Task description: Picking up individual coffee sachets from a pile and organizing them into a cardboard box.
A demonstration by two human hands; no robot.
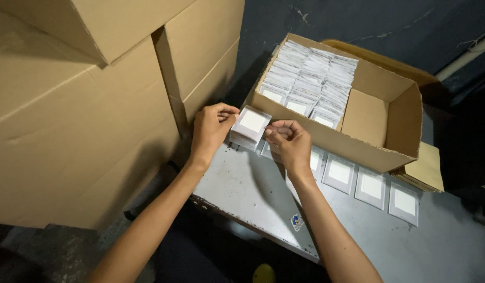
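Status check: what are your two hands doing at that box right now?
Left hand and right hand both grip stack of white square packets. Open carton beside it, part filled. Nothing blocking.

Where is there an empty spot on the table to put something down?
The grey table is bare between the forearms, and along its near edge below the row of white square plates. The open box has one bare corner. Around both hands and their stack it's crowded.

Light is falling from above and in front, brightening the cardboard boxes [85, 115] while corners are sinking into dimness; arms are casting soft shadows on the tabletop [242, 188], edges bending slightly
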